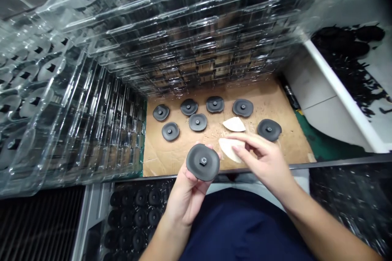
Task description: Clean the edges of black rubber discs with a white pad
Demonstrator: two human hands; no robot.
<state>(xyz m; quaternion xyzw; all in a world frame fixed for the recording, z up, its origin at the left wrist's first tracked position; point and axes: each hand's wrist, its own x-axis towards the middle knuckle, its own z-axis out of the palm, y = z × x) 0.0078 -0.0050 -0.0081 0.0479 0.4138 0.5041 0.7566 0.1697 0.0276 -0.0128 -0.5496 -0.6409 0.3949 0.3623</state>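
Note:
My left hand (190, 195) grips a black rounded disc (196, 171) with a small raised hub in its middle, held up near my body. Between the thumb and fingers of my right hand (263, 161) is a white wedge-shaped pad (228, 147), just right of the disc. A second white pad (234, 124) lies on the cardboard (171, 159) beyond it. Several more black discs sit on the cardboard, among them one at the left (170, 131), one in the middle (197, 122) and one at the right (269, 129).
Tall stacks of clear plastic trays (196, 20) rise behind the cardboard and along the left (70, 114). At the right stands a white bin (339, 94) with black scraps beside it. A tray of black discs (134, 216) lies below the table edge.

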